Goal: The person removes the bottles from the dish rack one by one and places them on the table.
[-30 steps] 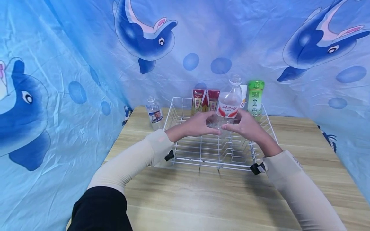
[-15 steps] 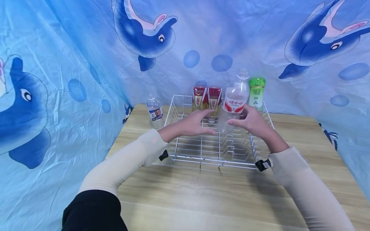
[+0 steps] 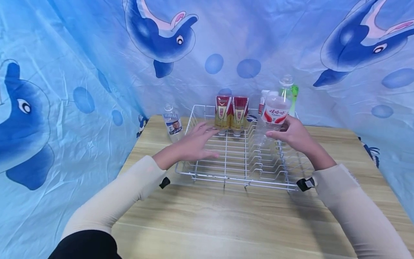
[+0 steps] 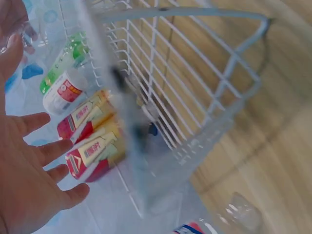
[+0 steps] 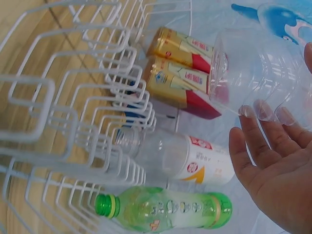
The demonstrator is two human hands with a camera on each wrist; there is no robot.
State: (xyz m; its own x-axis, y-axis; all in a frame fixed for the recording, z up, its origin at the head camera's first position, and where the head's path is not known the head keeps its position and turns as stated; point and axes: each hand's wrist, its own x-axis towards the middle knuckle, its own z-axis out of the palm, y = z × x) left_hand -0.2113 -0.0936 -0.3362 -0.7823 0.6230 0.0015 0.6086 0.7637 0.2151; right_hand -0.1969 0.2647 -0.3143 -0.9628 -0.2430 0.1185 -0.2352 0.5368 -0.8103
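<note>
R hand [image 3: 293,134]: grasping clear btl [image 3: 275,114] w/ red-white label
Clear btl: over rack [image 3: 225,177], approx 1 o'clock
L hand [image 3: 191,143]: released, fingers spread, rack's 9 o'clock
Red-gold ctnrs [image 3: 223,110]: 2, rack's 12 o'clock
Blue-label btl [image 3: 174,126]: outside rack, 10 o'clock

Away to the left the left hand [image 3: 194,144] is drawn, its fingers now spread over the left part of the wire rack [image 3: 224,177]! Rightward the clear bottle [image 3: 275,115] is carried, held by the right hand [image 3: 297,135] alone, and now the green bottle [image 3: 294,94] is mostly covered by it. The white-labelled bottle [image 3: 263,100] is brought into view, and the lower ends of both red-and-gold containers [image 3: 223,115] are exposed.
</note>
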